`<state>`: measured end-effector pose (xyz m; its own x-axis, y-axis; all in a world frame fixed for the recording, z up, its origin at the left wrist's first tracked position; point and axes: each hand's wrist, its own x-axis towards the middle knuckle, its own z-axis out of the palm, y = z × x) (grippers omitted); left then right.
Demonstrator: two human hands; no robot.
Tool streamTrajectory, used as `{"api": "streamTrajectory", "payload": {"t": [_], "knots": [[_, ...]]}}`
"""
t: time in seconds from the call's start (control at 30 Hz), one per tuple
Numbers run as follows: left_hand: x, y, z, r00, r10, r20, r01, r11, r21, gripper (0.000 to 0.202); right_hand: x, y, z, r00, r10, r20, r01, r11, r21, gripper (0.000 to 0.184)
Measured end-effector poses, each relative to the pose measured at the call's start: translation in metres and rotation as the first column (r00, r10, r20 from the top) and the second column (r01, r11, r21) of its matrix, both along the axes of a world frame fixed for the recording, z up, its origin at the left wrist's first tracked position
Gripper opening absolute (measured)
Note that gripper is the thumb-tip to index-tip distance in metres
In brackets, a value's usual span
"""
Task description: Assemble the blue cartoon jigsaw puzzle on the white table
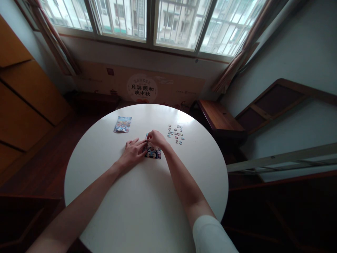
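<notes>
On the white round table lies a partly assembled jigsaw puzzle (153, 153) with a dark, colourful picture. My left hand (133, 150) rests flat beside it, its fingers stretched out and touching the puzzle's left edge. Over the upper part of the puzzle, my right hand (156, 138) is bent down with thumb and fingers pinched together. What it pinches, if anything, is hidden by the fingers. Several loose puzzle pieces (178, 134) are spread to the right of my right hand. A printed picture packet (123, 124) lies farther off to the left.
The round white table (131, 211) fills the middle of the view. Behind it are a low wall with a printed banner (168, 84) and barred windows. A wooden bench (218, 116) stands at the right, and orange cabinets (23, 95) at the left.
</notes>
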<state>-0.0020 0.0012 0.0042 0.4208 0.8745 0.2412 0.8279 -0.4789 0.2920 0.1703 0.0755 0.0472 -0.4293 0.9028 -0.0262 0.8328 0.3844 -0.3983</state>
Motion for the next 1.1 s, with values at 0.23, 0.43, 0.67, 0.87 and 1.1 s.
{"api": "streamTrajectory", "payload": {"t": [0.23,0.43,0.67,0.87,1.1], "knots": [[0.0006,-0.0009,0.0009,1.000,0.005,0.017,-0.005,1.000,0.001,0.044,-0.0006,-0.0011,0.0029,1.000,-0.009,0.011,0.009,0.999,-0.040,0.021],[-0.0001,-0.0004,-0.0007,1.000,0.003,0.010,-0.003,1.000,0.004,0.043,-0.0003,-0.0016,0.0045,1.000,-0.029,0.006,0.029,0.997,-0.072,0.021],[-0.0011,0.0014,-0.0036,1.000,0.005,0.002,-0.005,1.000,0.000,0.046,-0.0007,-0.0030,0.0030,0.999,-0.041,-0.001,0.041,0.998,-0.057,0.021],[-0.0015,0.0021,-0.0042,1.000,0.010,0.000,-0.010,1.000,0.001,0.048,-0.0019,-0.0039,0.0024,0.999,-0.035,0.020,0.036,0.999,-0.031,0.020],[-0.0010,0.0028,-0.0034,1.000,0.028,0.013,-0.028,1.000,-0.013,0.049,-0.0031,-0.0034,0.0017,0.999,-0.036,0.021,0.037,0.999,-0.025,0.018]]}}
